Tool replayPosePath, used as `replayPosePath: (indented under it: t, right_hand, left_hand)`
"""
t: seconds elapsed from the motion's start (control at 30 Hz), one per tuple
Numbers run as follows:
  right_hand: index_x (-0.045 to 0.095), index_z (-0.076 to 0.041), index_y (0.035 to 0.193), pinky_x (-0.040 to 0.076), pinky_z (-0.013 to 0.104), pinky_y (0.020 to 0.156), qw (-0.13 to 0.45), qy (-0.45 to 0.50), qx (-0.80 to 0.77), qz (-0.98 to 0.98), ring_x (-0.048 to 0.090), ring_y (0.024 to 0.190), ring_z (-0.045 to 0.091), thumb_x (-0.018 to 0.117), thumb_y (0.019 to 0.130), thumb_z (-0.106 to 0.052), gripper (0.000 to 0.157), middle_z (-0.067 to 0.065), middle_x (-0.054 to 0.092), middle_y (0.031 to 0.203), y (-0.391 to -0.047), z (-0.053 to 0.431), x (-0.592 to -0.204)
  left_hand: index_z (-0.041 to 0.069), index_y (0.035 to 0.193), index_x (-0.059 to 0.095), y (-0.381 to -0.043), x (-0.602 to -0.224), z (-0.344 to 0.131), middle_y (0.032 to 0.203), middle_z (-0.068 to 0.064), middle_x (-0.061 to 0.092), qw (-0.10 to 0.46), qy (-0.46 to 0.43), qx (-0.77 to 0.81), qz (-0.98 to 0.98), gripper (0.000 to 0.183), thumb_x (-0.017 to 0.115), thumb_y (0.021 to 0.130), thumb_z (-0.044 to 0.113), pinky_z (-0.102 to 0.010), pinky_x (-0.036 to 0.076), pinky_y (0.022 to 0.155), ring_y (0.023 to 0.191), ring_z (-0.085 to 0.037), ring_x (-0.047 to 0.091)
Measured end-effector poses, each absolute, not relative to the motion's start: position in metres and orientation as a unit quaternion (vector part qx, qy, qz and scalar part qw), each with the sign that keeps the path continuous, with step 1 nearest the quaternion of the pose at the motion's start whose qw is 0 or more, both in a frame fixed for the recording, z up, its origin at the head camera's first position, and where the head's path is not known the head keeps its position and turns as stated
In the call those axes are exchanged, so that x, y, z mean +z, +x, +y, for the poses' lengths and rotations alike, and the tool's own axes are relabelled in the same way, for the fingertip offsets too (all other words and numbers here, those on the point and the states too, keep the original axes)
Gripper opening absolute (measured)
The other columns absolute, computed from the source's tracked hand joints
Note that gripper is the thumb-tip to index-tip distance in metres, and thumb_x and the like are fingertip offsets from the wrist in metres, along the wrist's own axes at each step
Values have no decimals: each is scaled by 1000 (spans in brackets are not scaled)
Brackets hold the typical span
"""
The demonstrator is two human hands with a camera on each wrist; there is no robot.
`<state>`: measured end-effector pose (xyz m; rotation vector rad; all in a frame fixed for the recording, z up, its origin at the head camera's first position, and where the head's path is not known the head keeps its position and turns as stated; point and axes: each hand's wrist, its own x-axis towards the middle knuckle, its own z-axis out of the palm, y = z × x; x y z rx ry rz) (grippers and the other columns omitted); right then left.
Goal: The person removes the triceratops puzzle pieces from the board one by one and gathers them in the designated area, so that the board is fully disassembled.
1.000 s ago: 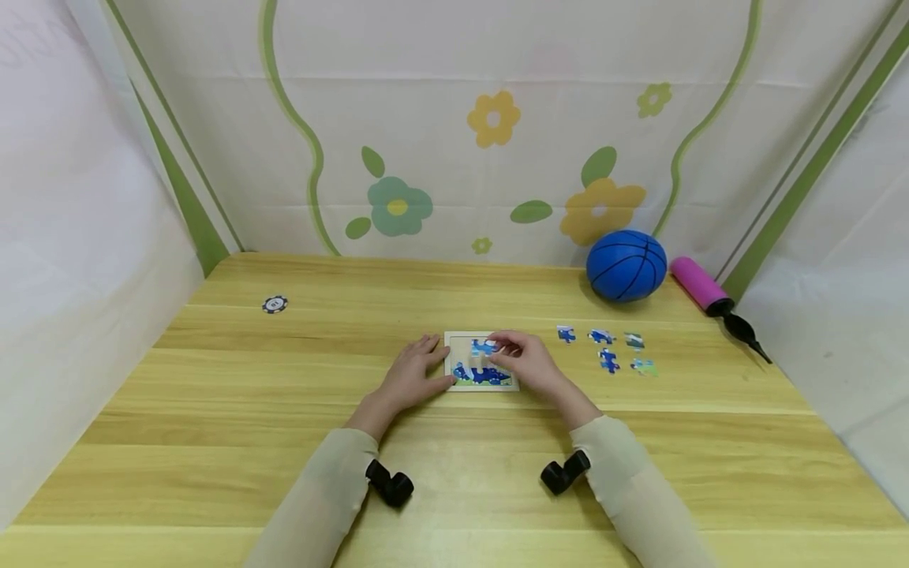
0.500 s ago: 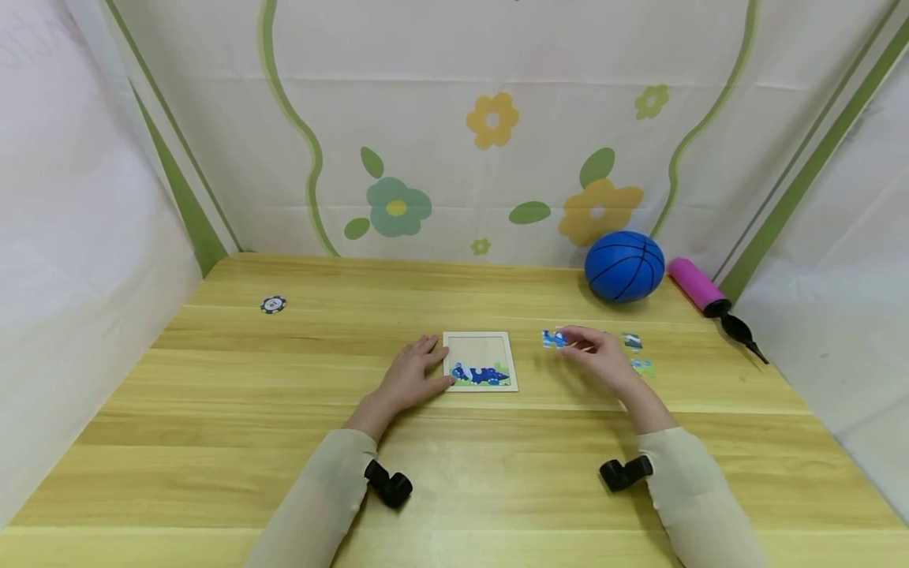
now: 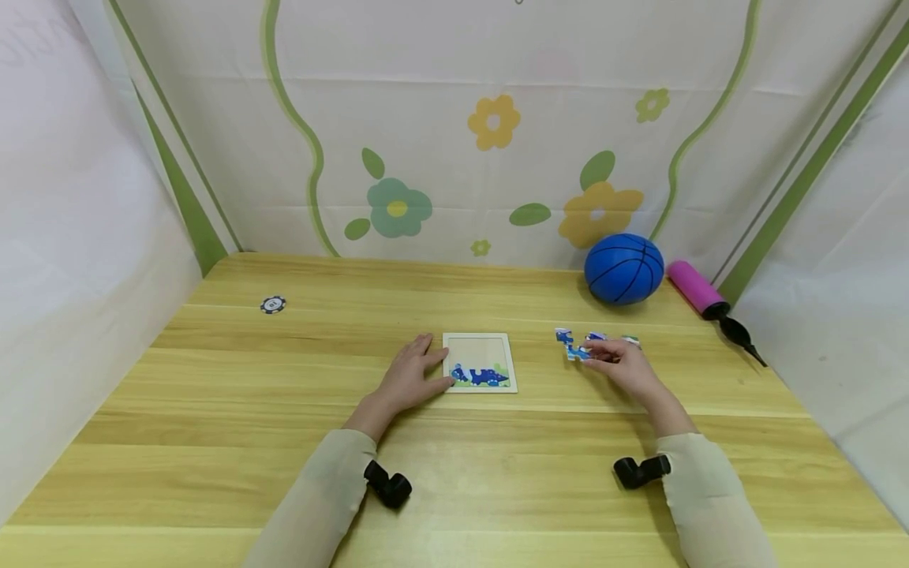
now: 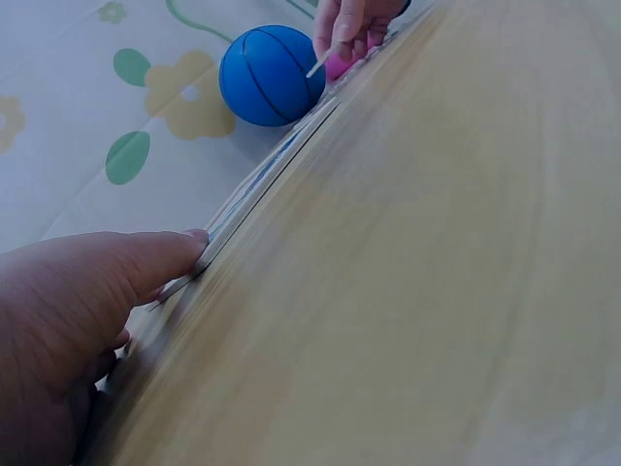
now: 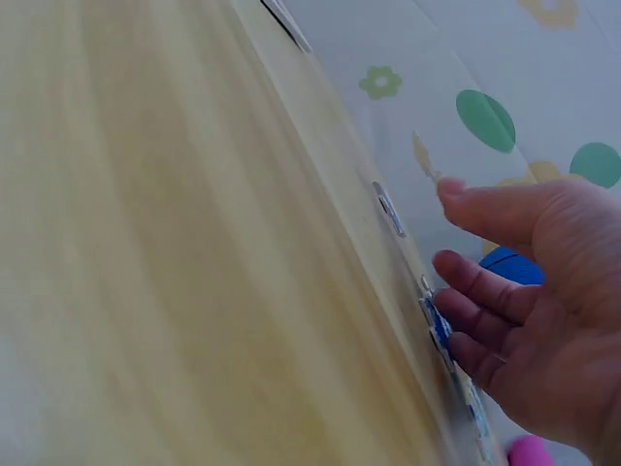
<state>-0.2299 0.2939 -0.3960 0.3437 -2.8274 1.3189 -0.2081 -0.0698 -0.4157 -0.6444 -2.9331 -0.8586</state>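
Observation:
My left hand [image 3: 408, 375] rests at the left edge of a small square puzzle tray [image 3: 490, 349], its thumb on the frame and its fingers extended along the side. Joined blue and green puzzle pieces [image 3: 479, 376] fill the tray's lower part; the upper part shows bare backing. To the right, my right hand [image 3: 625, 369] pinches a blue jigsaw piece [image 3: 577, 353], seen edge-on at the thumb tip in the right wrist view, raised over the table. Near it lies a loose piece [image 3: 563, 334]. Other loose pieces [image 3: 631, 340] are partly hidden behind the hand.
A blue basketball [image 3: 624, 269] stands at the back right against the flowered cloth. Beside it lies a pink hand pump [image 3: 698, 289] with a black nozzle. A poker chip [image 3: 273, 304] is at the back left of the wooden table [image 3: 341, 315].
My right hand has drawn back from the tray to the loose pieces on the right, carrying the piece that was over the tray's upper part. My left hand has stayed put.

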Motion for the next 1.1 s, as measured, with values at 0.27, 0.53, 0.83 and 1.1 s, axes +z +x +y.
replayPosePath:
  t: [0.27, 0.53, 0.83, 1.1]
  right_hand:
    - [60, -2, 106, 35, 36, 75, 2, 107, 428, -897, 43, 90, 22, 65, 78, -20, 34, 14, 53, 102, -232, 295, -411]
    - [62, -2, 103, 28, 43, 85, 29, 139, 415, -899, 41, 99, 25, 66, 77, -14, 29, 15, 56, 107, -235, 296, -419]
    - [61, -2, 106, 28, 46, 87, 8, 119, 392, -912, 40, 102, 28, 64, 78, -13, 30, 16, 53, 110, -236, 293, -415]
    - [56, -1, 113, 29, 46, 86, -33, 110, 388, -914, 39, 101, 29, 62, 80, -14, 36, 17, 50, 113, -234, 292, -407]
  left_hand:
    - [9, 125, 47, -207, -415, -71, 137, -19, 22, 9, -200, -272, -941, 57, 56, 80, 41, -42, 9, 101, 127, -30, 13]
    - [9, 126, 47, -207, -415, -71, 137, -19, 21, 8, -201, -272, -941, 57, 56, 80, 41, -42, 8, 101, 127, -30, 13]
    - [10, 126, 46, -209, -416, -71, 137, -19, 21, 8, -204, -273, -940, 57, 56, 80, 42, -41, 8, 101, 127, -29, 13]
    - [9, 126, 46, -208, -415, -70, 137, -19, 22, 6, -204, -271, -941, 57, 56, 80, 41, -41, 8, 101, 127, -29, 14]
